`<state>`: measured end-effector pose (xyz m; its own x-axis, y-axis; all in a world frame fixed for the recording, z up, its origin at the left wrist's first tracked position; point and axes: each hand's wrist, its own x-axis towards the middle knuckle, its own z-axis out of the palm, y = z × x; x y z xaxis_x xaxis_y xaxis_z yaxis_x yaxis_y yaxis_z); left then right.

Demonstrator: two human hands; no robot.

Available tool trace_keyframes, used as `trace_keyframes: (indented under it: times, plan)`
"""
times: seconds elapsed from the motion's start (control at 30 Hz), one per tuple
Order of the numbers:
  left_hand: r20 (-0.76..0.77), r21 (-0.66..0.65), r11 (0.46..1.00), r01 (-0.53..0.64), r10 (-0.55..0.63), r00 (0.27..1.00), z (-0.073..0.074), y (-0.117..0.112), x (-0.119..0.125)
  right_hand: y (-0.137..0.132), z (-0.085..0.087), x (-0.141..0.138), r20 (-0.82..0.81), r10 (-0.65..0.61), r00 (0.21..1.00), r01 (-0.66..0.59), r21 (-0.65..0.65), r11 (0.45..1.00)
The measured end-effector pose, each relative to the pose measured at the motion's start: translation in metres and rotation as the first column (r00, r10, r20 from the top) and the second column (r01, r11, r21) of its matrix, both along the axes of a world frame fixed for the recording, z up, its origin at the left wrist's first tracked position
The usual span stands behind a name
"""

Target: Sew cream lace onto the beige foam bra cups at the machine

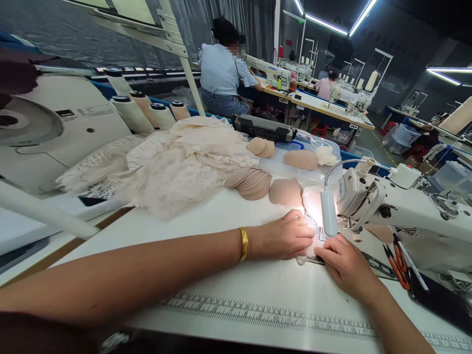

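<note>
Under the sewing machine's (401,199) lit needle area lies a pale beige fabric piece (311,248). My left hand (285,237) is on its left side, fingers bent together and pressing on it; a gold ring and bangle show. My right hand (344,260) is at the near right edge of the fabric, thumb and fingers closed on it. A small lamp (329,214) on a bent metal neck hangs in front of the needle, which I cannot make out. Just behind my left hand lie beige oval pads (285,191) and a fanned stack of pads (250,183).
Cream lace fabric (184,162) is heaped at the left-back. Behind the pads sits a clear plastic tray (280,167) with more pads. Orange-handled snips (397,265) and a pen (411,263) lie right. A printed ruler (265,314) runs along the front edge. Thread cones (131,112) stand left.
</note>
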<state>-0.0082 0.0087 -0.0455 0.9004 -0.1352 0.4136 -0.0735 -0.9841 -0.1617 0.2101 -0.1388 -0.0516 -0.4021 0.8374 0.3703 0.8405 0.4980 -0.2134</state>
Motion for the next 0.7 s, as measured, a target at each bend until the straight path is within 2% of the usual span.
trace_keyframes:
  times: [0.07, 0.27, 0.7]
  plan:
    - [-0.027, -0.023, 0.999, 0.04, -0.04, 0.999, 0.0037, 0.0066, 0.002, 0.0, -0.0005, -0.0003, -0.004, -0.003, 1.0, 0.003, -0.008, 1.0]
    - [-0.053, -0.156, 0.988, 0.005, -0.013, 0.998, -0.0016, 0.0016, 0.0018, -0.0012, 0.0011, 0.0003, -0.007, 0.009, 1.0, -0.009, -0.024, 1.0]
    - [-0.024, -0.231, 0.973, 0.016, -0.022, 0.999, -0.0049, 0.001, 0.0018, -0.0012, 0.0008, 0.0009, 0.02, -0.01, 1.0, 0.011, -0.025, 1.0]
